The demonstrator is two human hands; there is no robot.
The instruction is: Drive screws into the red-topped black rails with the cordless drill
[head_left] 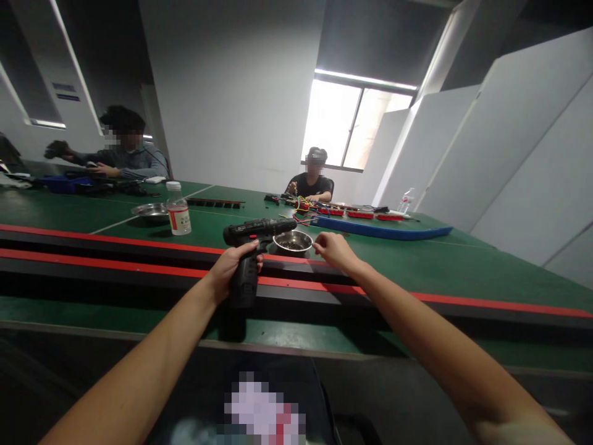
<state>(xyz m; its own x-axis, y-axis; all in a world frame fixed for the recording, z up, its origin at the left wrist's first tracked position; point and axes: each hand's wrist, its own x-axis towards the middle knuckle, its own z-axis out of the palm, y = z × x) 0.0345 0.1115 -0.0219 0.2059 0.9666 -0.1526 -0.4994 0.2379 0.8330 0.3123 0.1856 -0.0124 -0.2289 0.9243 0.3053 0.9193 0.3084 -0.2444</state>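
My left hand (230,267) is wrapped round the grip of a black cordless drill (256,238), held upright over the red-edged black channel (139,262), its nose pointing right. Just right of the drill's nose stands a small metal bowl (292,242) with dark small parts inside. My right hand (332,250) is at the bowl's right rim, fingers pinched together; whether anything is between them is too small to see.
A green table (417,259) carries a water bottle (178,209), a metal dish (151,211), a long blue tray (384,230) with red parts and wires. Two other people sit at the far side. White partition panels stand on the right.
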